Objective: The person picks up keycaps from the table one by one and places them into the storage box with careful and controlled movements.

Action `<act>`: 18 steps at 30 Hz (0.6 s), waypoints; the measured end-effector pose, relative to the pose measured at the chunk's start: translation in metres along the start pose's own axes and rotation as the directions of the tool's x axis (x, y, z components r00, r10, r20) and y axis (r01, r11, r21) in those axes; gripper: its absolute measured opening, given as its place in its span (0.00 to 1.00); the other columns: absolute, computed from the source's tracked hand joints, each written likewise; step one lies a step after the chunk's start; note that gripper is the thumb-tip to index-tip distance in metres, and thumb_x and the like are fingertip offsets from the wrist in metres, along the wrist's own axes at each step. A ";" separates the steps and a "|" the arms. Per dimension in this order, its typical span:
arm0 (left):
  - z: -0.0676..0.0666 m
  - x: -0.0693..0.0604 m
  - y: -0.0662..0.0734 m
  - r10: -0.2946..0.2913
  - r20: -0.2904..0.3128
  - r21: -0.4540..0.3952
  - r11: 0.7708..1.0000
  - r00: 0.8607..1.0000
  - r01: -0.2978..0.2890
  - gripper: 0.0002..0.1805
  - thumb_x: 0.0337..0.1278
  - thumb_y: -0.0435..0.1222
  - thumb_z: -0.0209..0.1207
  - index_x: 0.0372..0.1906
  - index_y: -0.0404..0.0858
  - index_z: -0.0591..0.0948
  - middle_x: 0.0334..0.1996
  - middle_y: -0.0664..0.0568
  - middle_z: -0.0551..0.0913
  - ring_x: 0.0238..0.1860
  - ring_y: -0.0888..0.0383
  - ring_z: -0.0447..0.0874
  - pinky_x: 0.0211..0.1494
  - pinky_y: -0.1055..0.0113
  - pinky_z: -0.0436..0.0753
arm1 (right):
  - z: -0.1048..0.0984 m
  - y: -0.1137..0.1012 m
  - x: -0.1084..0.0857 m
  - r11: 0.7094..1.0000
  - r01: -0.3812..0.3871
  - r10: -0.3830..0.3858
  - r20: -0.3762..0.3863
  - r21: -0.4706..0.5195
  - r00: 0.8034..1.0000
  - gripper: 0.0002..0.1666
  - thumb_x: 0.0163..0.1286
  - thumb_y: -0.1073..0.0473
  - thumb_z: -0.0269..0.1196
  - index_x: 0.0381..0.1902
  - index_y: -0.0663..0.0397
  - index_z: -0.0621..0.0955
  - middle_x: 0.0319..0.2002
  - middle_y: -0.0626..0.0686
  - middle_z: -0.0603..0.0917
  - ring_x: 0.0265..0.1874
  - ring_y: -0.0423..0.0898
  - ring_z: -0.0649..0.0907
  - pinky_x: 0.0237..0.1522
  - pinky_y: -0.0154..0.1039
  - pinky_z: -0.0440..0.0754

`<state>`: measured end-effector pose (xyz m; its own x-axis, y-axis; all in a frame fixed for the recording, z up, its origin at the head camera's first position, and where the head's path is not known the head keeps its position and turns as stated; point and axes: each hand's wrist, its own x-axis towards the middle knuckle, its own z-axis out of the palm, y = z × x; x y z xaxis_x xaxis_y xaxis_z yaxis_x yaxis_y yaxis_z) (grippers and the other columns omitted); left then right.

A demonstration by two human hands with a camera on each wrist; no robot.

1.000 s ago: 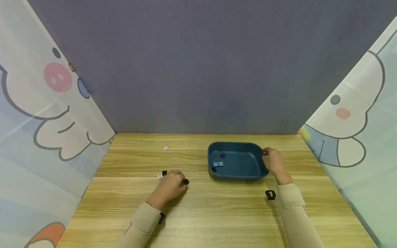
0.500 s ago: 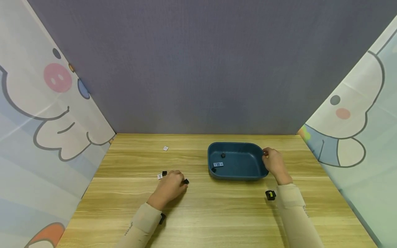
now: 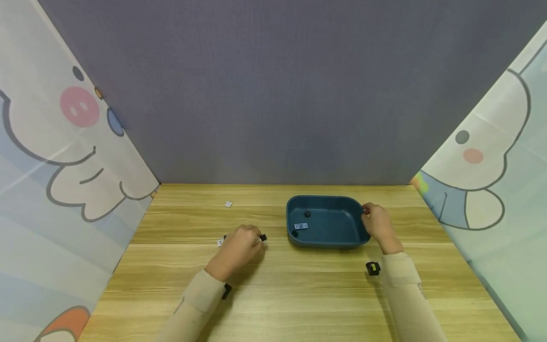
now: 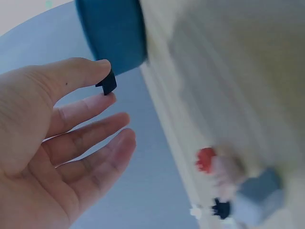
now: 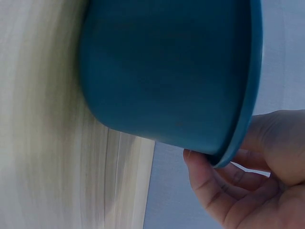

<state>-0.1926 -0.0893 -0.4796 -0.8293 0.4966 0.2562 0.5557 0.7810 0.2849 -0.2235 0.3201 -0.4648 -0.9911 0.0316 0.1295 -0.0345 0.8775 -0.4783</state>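
My left hand (image 3: 239, 247) pinches a small black piece (image 4: 109, 82) between thumb and index finger, with the other fingers loosely bent. In the head view that piece is raised a little over the table, left of a blue rectangular bin (image 3: 331, 244). My right hand (image 3: 378, 227) grips the bin's right rim; in the right wrist view the thumb and fingers (image 5: 202, 183) hold the edge from both sides. Inside the bin lie a dark piece (image 3: 307, 213), another dark piece (image 3: 295, 233) and a pale labelled strip (image 3: 301, 226).
A white marked square (image 3: 228, 204) lies toward the back of the wooden table (image 3: 299, 294). Another white square (image 3: 220, 242) sits beside the left hand, which partly covers a black piece. Blurred in the left wrist view are a red piece (image 4: 205, 160) and a grey block (image 4: 259, 198).
My left hand has lifted off the table with the black piece and shifted slightly right and away from me. The right hand and the bin have stayed in place.
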 end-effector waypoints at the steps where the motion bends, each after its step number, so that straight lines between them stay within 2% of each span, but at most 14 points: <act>1: -0.002 0.003 0.001 0.008 -0.008 0.008 1.000 1.000 -0.008 0.07 0.59 0.38 0.69 0.36 0.38 0.86 0.40 0.51 0.86 0.41 0.52 0.85 0.41 0.60 0.85 | 0.000 0.000 0.000 1.000 0.000 0.000 0.000 -0.001 1.000 0.18 0.69 0.72 0.56 0.54 0.80 0.76 0.43 0.75 0.82 0.43 0.70 0.82 0.41 0.61 0.82; 11: -0.024 0.041 0.024 0.088 -0.026 0.053 0.995 0.996 -0.086 0.12 0.63 0.41 0.67 0.46 0.38 0.87 0.49 0.49 0.86 0.51 0.49 0.83 0.49 0.58 0.84 | -0.003 -0.002 0.002 1.000 -0.004 0.004 0.012 -0.007 1.000 0.18 0.70 0.71 0.56 0.54 0.80 0.76 0.43 0.75 0.82 0.43 0.70 0.81 0.42 0.60 0.82; 18: -0.021 0.064 0.042 0.140 -0.004 -0.022 0.990 0.990 -0.140 0.13 0.65 0.42 0.65 0.49 0.39 0.86 0.49 0.49 0.85 0.51 0.51 0.83 0.53 0.60 0.83 | -0.002 -0.002 0.000 1.000 -0.006 0.006 0.014 -0.005 1.000 0.18 0.70 0.71 0.56 0.54 0.80 0.76 0.44 0.75 0.82 0.43 0.70 0.81 0.42 0.60 0.82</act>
<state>-0.2216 -0.0327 -0.4322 -0.7430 0.5997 0.2972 0.6677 0.6951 0.2664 -0.2232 0.3194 -0.4623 -0.9930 0.0303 0.1139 -0.0275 0.8799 -0.4744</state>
